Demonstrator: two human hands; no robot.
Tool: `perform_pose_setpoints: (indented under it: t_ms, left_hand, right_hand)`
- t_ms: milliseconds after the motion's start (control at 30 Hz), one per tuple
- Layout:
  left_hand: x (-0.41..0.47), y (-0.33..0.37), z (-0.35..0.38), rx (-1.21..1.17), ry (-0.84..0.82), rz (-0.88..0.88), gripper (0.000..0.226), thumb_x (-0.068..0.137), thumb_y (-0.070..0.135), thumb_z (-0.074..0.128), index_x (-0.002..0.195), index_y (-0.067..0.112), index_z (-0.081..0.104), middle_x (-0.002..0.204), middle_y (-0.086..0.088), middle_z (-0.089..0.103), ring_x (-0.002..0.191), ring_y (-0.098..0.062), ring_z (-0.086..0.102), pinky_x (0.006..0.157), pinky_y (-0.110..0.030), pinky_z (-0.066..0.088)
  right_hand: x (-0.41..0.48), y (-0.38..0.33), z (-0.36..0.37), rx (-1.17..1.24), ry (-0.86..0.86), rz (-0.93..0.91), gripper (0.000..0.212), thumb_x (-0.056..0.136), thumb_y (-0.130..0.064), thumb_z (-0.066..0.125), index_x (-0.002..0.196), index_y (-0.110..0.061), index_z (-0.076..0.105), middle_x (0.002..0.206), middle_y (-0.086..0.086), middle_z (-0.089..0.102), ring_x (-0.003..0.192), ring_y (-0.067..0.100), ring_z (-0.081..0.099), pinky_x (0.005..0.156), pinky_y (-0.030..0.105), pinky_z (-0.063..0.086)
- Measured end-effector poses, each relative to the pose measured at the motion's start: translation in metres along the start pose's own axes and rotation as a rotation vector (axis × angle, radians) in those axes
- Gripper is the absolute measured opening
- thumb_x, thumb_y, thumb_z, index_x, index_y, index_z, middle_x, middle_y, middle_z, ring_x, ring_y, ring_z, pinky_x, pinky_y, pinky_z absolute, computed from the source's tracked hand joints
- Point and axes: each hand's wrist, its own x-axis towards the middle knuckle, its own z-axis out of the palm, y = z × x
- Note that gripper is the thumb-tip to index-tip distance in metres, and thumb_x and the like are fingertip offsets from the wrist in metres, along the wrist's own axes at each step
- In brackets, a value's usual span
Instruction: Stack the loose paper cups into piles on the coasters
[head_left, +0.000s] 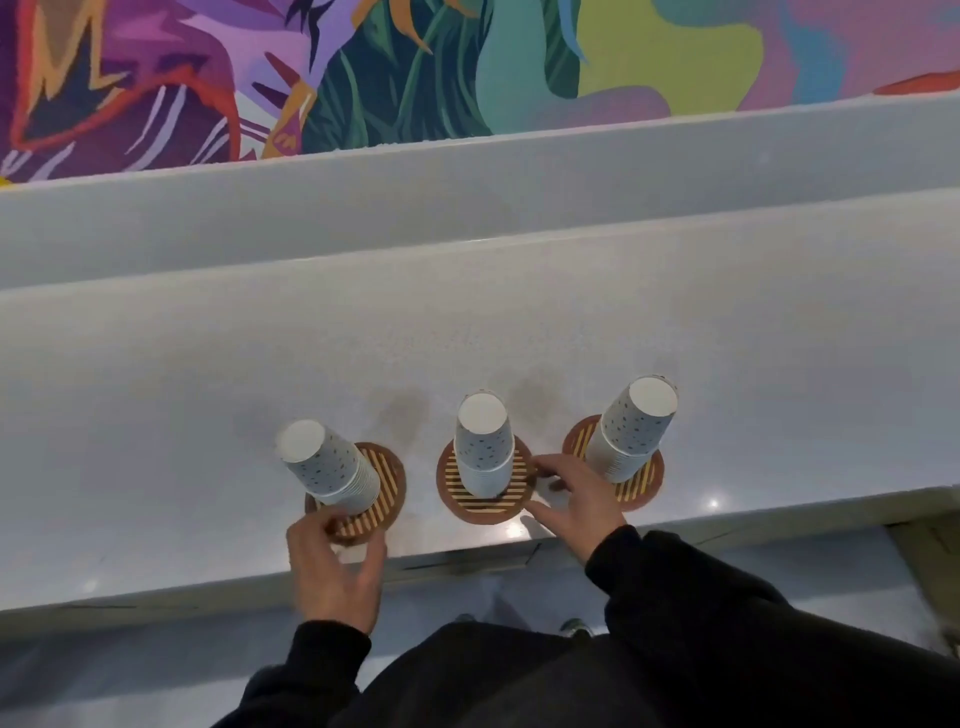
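Three cup piles (332, 467) on striped coasters (480, 506), hands (332, 566) (576, 499) at near edges

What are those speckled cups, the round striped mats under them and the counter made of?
Cups: paper, matte, thin rolled rims layered down each stack. Coasters: probably wood or bamboo, brown rim, pale slats. Counter: perhaps polished stone or solid surface; pale, finely speckled, glossy light spots.

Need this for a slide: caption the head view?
Three inverted cup stacks on striped coasters; left hand at the left coaster, right hand beside the middle coaster.
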Motion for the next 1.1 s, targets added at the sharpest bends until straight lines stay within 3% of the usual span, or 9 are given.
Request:
perform_pose_setpoints:
  t_ms: [67, 133, 300, 433, 567, 633, 767, 867, 1100]
  left_hand:
    - [-0.017, 0.007, 0.016, 0.078, -0.148, 0.294, 0.027, 0.087, 0.029, 0.073, 0.108, 0.024, 0.056, 0.105, 0.006, 0.055, 0.095, -0.013, 0.056, 0.083, -0.040, 0.057]
    - [-0.023, 0.016, 0.036, 0.144, -0.335, 0.526, 0.021, 0.090, 0.032, 0.068, 0.109, 0.025, 0.062, 0.105, 0.012, 0.058, 0.097, -0.006, 0.056, 0.083, -0.030, 0.055]
    - [-0.027, 0.052, 0.095, 0.181, -0.623, 0.803, 0.035, 0.096, 0.037, 0.064, 0.129, 0.027, 0.060, 0.124, 0.008, 0.063, 0.112, -0.005, 0.058, 0.093, -0.028, 0.055]
    - [-0.030, 0.098, 0.133, 0.048, -0.761, 0.542, 0.061, 0.096, 0.042, 0.064, 0.150, 0.034, 0.037, 0.128, 0.014, 0.052, 0.112, 0.001, 0.054, 0.094, -0.017, 0.049]
    - [-0.024, 0.134, 0.167, -0.020, -0.734, 0.450, 0.082, 0.093, 0.045, 0.069, 0.158, 0.040, 0.019, 0.131, 0.017, 0.043, 0.111, 0.001, 0.053, 0.090, -0.008, 0.044]
    - [-0.022, 0.145, 0.183, -0.023, -0.729, 0.400, 0.083, 0.088, 0.045, 0.073, 0.155, 0.039, 0.024, 0.136, 0.010, 0.046, 0.118, -0.004, 0.054, 0.098, -0.015, 0.046]
    - [-0.023, 0.148, 0.201, 0.037, -0.693, 0.327, 0.071, 0.089, 0.037, 0.071, 0.150, 0.037, 0.035, 0.138, 0.004, 0.054, 0.126, -0.014, 0.056, 0.107, -0.035, 0.050]
    - [-0.023, 0.148, 0.203, 0.047, -0.673, 0.317, 0.066, 0.092, 0.028, 0.067, 0.150, 0.036, 0.037, 0.139, 0.005, 0.054, 0.128, -0.014, 0.054, 0.109, -0.036, 0.048]
    - [-0.029, 0.150, 0.202, 0.007, -0.647, 0.291, 0.066, 0.090, 0.028, 0.068, 0.148, 0.039, 0.038, 0.135, 0.007, 0.055, 0.122, -0.012, 0.056, 0.104, -0.030, 0.049]
  right_hand:
    - [-0.016, 0.015, -0.009, -0.083, 0.013, -0.028, 0.043, 0.089, -0.032, 0.076, 0.130, -0.025, 0.063, 0.127, -0.009, 0.063, 0.112, 0.007, 0.059, 0.101, 0.032, 0.052]
    - [-0.027, 0.029, -0.016, -0.138, 0.028, -0.044, 0.037, 0.091, -0.035, 0.071, 0.126, -0.024, 0.067, 0.128, -0.006, 0.065, 0.117, 0.013, 0.059, 0.102, 0.036, 0.050]
    - [-0.042, 0.050, -0.035, -0.106, 0.196, 0.025, 0.010, 0.087, -0.033, 0.077, 0.084, -0.025, 0.073, 0.080, -0.016, 0.065, 0.074, -0.002, 0.057, 0.068, 0.023, 0.051]
    - [-0.045, 0.069, -0.054, 0.090, 0.434, 0.250, 0.033, 0.077, -0.030, 0.087, 0.069, -0.024, 0.056, 0.062, -0.009, 0.054, 0.058, 0.005, 0.048, 0.058, 0.025, 0.042]
    - [-0.027, 0.074, -0.076, 0.151, 0.363, 0.299, 0.058, 0.067, -0.033, 0.095, 0.110, -0.031, 0.056, 0.104, -0.013, 0.063, 0.095, 0.000, 0.059, 0.081, 0.019, 0.048]
    - [-0.015, 0.072, -0.084, 0.126, 0.225, 0.250, 0.073, 0.063, -0.039, 0.095, 0.123, -0.037, 0.052, 0.116, -0.016, 0.062, 0.103, 0.000, 0.059, 0.091, 0.020, 0.047]
    - [0.003, 0.070, -0.090, -0.020, 0.125, 0.193, 0.057, 0.066, -0.047, 0.090, 0.115, -0.039, 0.061, 0.112, -0.012, 0.069, 0.100, 0.006, 0.062, 0.093, 0.028, 0.053]
    - [0.005, 0.075, -0.089, -0.071, 0.126, 0.200, 0.056, 0.070, -0.048, 0.087, 0.119, -0.036, 0.062, 0.115, -0.007, 0.069, 0.104, 0.012, 0.063, 0.095, 0.036, 0.055]
    - [0.005, 0.071, -0.093, -0.014, 0.143, 0.121, 0.047, 0.071, -0.039, 0.088, 0.110, -0.037, 0.061, 0.101, -0.012, 0.063, 0.094, 0.009, 0.058, 0.088, 0.029, 0.052]
